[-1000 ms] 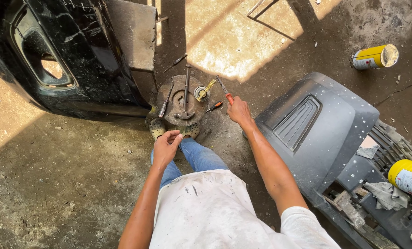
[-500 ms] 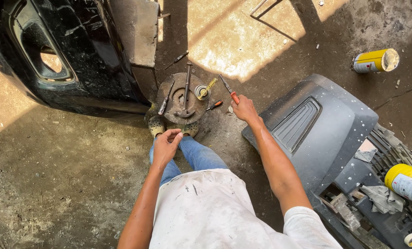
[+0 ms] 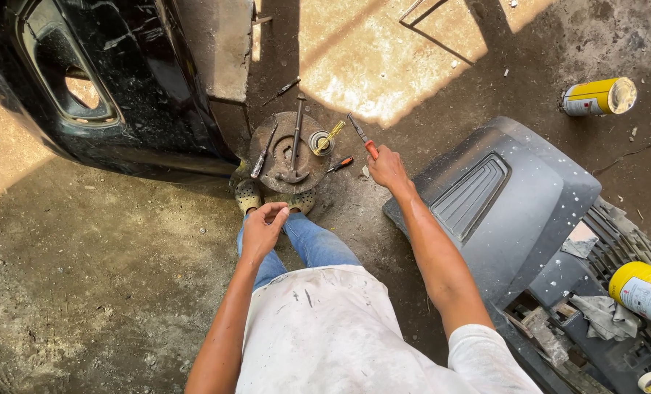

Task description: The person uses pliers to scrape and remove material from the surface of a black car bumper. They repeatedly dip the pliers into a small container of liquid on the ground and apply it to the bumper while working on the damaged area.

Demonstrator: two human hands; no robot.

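**Right hand on the pliers beside the disc**

Now the right hand [image 3: 388, 166] is closing around the red grip of the pliers [image 3: 362, 136], just right of the rusty disc [image 3: 290, 152] on the floor. The pliers are pointing up and to the left, away from the body, their dark jaws sitting well clear of the knuckles, so the long axis is running diagonally from the palm toward the disc's upper right edge. That hand is plainly the nearer one to the tool.

The left hand [image 3: 262, 228] is hanging over the jeans [image 3: 307, 244], fingers curled loosely inward and gripping nothing that shows (the fingertips are nearly meeting the thumb). It is sitting just below the disc, apart from it.

The pliers are looking slim and worn, with a red handle and dull metal nose. On the disc a hammer [image 3: 295, 146] is lying roughly upright in the view, with a small tin [image 3: 321, 142] to its right. A grey bumper [image 3: 500, 204] is lying to the right, near the forearm.
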